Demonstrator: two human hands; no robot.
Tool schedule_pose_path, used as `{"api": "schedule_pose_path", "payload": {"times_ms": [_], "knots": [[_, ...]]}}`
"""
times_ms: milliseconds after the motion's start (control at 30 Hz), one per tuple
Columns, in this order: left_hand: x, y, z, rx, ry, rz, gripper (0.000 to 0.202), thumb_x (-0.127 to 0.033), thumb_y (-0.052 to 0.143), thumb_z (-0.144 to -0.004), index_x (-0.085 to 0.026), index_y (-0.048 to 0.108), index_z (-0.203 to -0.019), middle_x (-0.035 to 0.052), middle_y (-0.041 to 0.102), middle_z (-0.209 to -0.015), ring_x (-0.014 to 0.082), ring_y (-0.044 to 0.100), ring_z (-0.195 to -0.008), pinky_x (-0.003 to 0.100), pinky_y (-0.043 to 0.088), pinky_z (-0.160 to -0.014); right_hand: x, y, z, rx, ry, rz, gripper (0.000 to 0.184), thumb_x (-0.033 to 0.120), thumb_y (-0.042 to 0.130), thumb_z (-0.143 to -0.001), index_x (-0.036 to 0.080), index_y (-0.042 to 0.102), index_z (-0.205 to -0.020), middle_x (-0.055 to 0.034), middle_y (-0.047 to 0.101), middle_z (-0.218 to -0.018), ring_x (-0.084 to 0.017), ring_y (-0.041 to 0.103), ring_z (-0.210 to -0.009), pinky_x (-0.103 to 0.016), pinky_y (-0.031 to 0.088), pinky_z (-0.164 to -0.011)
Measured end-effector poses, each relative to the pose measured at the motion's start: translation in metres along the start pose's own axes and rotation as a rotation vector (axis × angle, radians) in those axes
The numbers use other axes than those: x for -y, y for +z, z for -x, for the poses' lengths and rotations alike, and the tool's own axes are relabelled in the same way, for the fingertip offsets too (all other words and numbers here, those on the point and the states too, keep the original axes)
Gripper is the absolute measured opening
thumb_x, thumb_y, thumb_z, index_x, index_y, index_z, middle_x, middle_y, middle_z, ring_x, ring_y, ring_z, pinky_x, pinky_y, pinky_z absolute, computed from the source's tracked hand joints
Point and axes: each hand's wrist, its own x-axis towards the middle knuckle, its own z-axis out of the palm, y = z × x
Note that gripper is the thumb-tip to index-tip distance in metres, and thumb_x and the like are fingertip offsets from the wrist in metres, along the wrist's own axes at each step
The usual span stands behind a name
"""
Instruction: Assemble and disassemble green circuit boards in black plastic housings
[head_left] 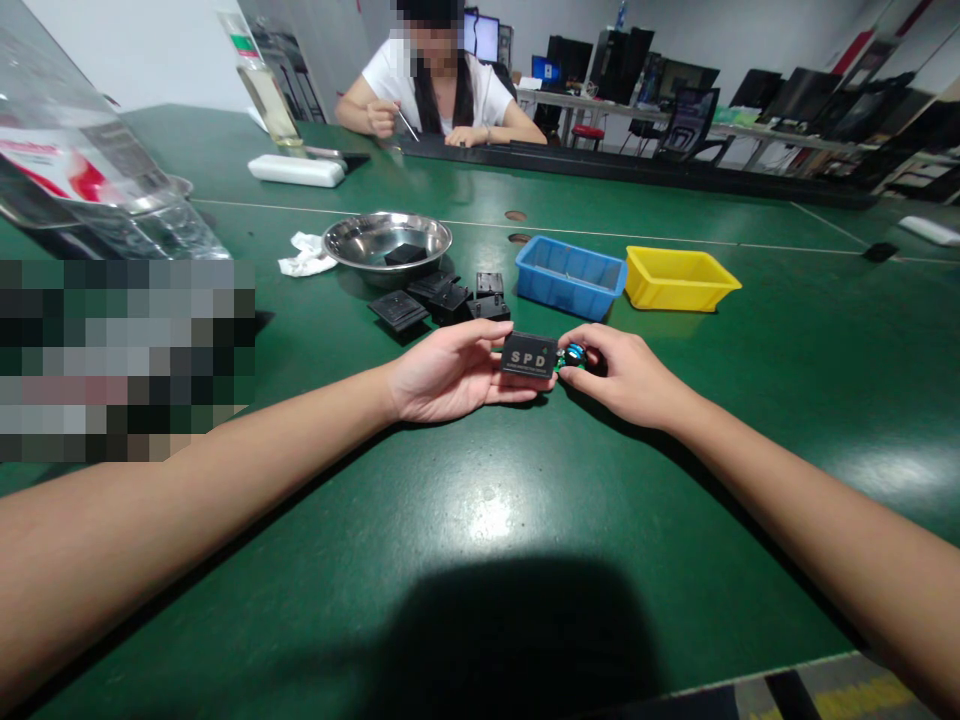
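My left hand [457,372] is closed on a small black case [528,358] printed "SPD", thumb on its top edge and fingers beneath. At the case's right end sits a small green circuit board with a blue-banded round part [575,354]. The thumb and fingers of my right hand [626,375] pinch this board. Whether the board is partly inside the case, I cannot tell. Just beyond my left hand lie several black plastic cases [450,300] in a loose pile.
A steel bowl [341,240] holding a black piece stands behind the pile, with crumpled white tissue [306,254] beside it. Right of the pile are a blue bin [570,285] and a yellow bin [679,285]. Bottles stand at left. Across the green table a person [442,100] holds a thin tool.
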Motion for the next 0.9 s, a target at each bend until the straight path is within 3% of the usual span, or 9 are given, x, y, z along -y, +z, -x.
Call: {"api": "schedule_pose_path", "payload": {"times_ms": [133,367,567,767,900], "knots": [[0.0000,0.0001,0.0004,-0.009,-0.004,-0.001,0.033,-0.033,0.055,-0.099,-0.006,0.067,-0.113,0.0163,0.077,-0.111,0.0266,0.076,-0.105,0.036,0.058,-0.101,0.0003,-0.0001,0.0001,-0.001,0.004,-0.003,0.019,0.024,0.068,-0.085,0.018,0.070,-0.103,-0.0008,0.062,-0.080,-0.015,0.049,-0.068,-0.028,0.038,-0.068],[0.0000,-0.0008,0.0006,0.014,0.002,0.006,0.032,-0.032,0.055,-0.099,-0.006,0.067,-0.114,0.0174,0.077,-0.112,0.0263,0.076,-0.105,0.043,0.051,-0.113,-0.0006,-0.0003,-0.0005,0.003,0.006,-0.003,0.020,0.024,0.068,-0.085,0.017,0.070,-0.104,-0.0009,0.062,-0.080,-0.015,0.050,-0.068,-0.028,0.038,-0.068],[0.0000,0.0004,0.0007,0.003,0.000,0.007,0.031,-0.031,0.056,-0.099,-0.006,0.068,-0.111,0.0168,0.078,-0.111,0.0263,0.076,-0.104,0.037,0.057,-0.103,0.0000,-0.0006,0.0002,0.006,0.004,0.000,0.020,0.026,0.067,-0.086,0.018,0.070,-0.104,-0.0015,0.064,-0.081,-0.016,0.050,-0.068,-0.028,0.038,-0.068],[-0.0001,-0.0003,0.0008,0.013,0.000,0.005,0.032,-0.032,0.056,-0.099,-0.006,0.067,-0.114,0.0175,0.078,-0.111,0.0256,0.076,-0.104,0.040,0.055,-0.106,0.0007,-0.0003,0.0002,0.002,0.008,0.002,0.019,0.026,0.067,-0.086,0.019,0.069,-0.103,-0.0014,0.064,-0.081,-0.016,0.051,-0.069,-0.028,0.038,-0.068],[-0.0004,0.0010,0.0006,-0.009,-0.005,0.004,0.032,-0.032,0.056,-0.099,-0.006,0.068,-0.112,0.0175,0.078,-0.109,0.0254,0.077,-0.102,0.034,0.060,-0.096,0.0003,-0.0003,0.0000,0.003,0.009,-0.006,0.020,0.026,0.068,-0.086,0.018,0.070,-0.104,-0.0018,0.064,-0.082,-0.016,0.051,-0.069,-0.028,0.038,-0.068]]}}
